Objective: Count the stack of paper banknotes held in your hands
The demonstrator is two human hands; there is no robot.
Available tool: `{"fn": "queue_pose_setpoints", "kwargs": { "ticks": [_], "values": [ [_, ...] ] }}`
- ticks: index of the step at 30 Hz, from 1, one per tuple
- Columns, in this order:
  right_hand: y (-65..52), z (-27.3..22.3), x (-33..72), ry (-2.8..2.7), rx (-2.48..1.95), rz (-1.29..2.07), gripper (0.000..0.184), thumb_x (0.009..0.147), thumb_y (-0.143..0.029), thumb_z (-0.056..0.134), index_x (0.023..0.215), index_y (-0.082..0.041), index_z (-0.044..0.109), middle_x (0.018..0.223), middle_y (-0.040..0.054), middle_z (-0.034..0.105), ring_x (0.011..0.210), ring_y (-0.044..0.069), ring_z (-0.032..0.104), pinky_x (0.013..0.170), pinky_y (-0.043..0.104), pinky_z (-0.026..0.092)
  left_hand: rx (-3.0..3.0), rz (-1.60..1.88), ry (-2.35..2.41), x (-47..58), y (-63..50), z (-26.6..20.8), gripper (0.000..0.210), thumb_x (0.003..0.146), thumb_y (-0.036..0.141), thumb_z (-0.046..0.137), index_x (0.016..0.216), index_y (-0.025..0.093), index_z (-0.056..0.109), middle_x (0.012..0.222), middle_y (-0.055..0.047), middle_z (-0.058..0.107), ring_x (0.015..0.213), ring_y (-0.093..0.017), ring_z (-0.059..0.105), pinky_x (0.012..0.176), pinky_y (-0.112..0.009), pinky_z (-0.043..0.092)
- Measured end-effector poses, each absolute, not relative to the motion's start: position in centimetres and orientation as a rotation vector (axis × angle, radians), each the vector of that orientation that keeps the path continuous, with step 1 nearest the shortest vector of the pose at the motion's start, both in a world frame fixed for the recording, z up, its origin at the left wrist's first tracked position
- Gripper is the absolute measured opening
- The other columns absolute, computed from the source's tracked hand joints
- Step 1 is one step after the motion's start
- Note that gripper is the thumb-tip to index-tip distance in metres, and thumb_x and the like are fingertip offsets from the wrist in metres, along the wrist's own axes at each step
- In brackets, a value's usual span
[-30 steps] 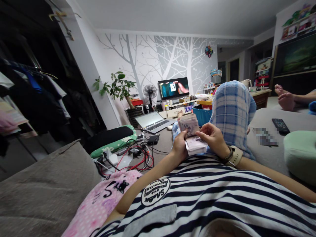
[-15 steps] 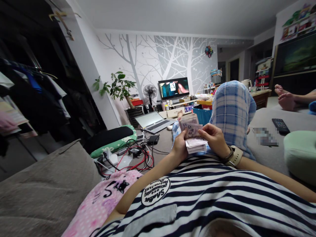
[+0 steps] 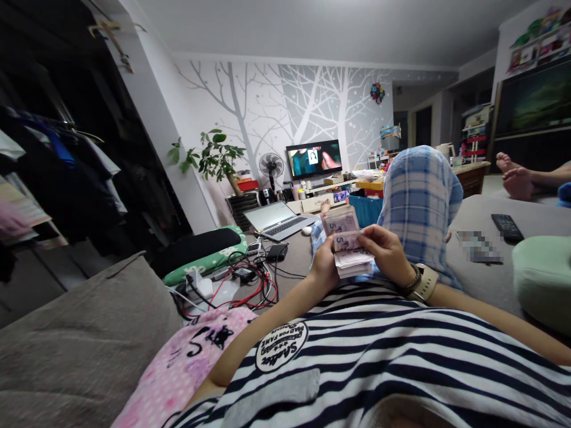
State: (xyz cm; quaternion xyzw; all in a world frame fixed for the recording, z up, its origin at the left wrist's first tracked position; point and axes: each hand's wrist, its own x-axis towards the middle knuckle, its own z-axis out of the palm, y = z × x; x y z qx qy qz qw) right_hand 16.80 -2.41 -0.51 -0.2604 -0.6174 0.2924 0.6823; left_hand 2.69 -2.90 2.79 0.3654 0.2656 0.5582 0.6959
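A thick stack of banknotes (image 3: 341,222), pale purple and marked with a 5, is gripped by my left hand (image 3: 325,264) along its left side. The stack is bent, with its upper part standing up and its lower part folded toward me. My right hand (image 3: 387,254) pinches the right edge of one note between thumb and fingers. Both hands are closed and rest close together above my lap, beside my raised knee in blue plaid trousers (image 3: 417,196). A pale watch (image 3: 426,282) and a dark bracelet circle my right wrist.
Left of me lie tangled cables (image 3: 254,288), an open laptop (image 3: 276,219) and a green cushion (image 3: 209,261). To the right are a remote control (image 3: 507,228), a blurred flat object (image 3: 479,246) and a pale green seat (image 3: 544,273). Another person's bare feet (image 3: 513,175) show beyond.
The top note, tilted between both hands before, now lies flatter against the stack. My right hand has shifted very slightly; my left hand stays where it was.
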Motion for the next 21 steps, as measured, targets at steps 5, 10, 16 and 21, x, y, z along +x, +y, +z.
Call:
{"fn": "queue_pose_setpoints", "kwargs": {
  "ticks": [5, 10, 16, 21],
  "values": [
    [-2.4, -0.6, 16.7, -1.376, -0.588, 0.643, 0.053, 0.078, -0.076, 0.087, 0.077, -0.026, 0.069, 0.071, 0.0006, 0.063, 0.069, 0.020, 0.055, 0.065, 0.035, 0.049, 0.814, 1.253, 0.592, 2.7, -2.7, 2.6, 0.034, 0.099, 0.047, 0.074, 0.116, 0.017, 0.081, 0.105, -0.014, 0.088, 0.106, -0.036, 0.086, 0.098, -0.047, 0.069],
    [-2.5, -0.6, 16.6, -1.365, -0.572, 0.657, 0.051, 0.078, -0.073, 0.088, 0.077, -0.025, 0.070, 0.072, 0.0007, 0.064, 0.069, 0.019, 0.054, 0.066, 0.034, 0.050, 0.815, 1.260, 0.575, 2.5, -2.3, 2.3, 0.038, 0.098, 0.048, 0.076, 0.120, 0.016, 0.079, 0.106, -0.014, 0.088, 0.103, -0.035, 0.086, 0.098, -0.049, 0.069],
    [-2.3, -0.7, 16.6, -1.356, -0.563, 0.687, 0.052, 0.077, -0.072, 0.090, 0.076, -0.024, 0.070, 0.071, -0.0002, 0.063, 0.068, 0.018, 0.053, 0.064, 0.033, 0.047, 0.848, 1.250, 0.550, 2.2, -1.7, 1.8, 0.040, 0.098, 0.047, 0.075, 0.122, 0.016, 0.081, 0.107, -0.014, 0.088, 0.105, -0.036, 0.086, 0.098, -0.049, 0.069],
    [-2.2, -0.8, 16.7, -1.365, -0.559, 0.672, 0.052, 0.078, -0.072, 0.090, 0.078, -0.024, 0.071, 0.073, -0.0001, 0.065, 0.069, 0.018, 0.054, 0.065, 0.033, 0.048, 0.868, 1.217, 0.510, 1.9, -0.9, 1.3, 0.041, 0.099, 0.047, 0.075, 0.125, 0.015, 0.078, 0.109, -0.015, 0.088, 0.102, -0.037, 0.086, 0.097, -0.051, 0.069]
  ]
}}
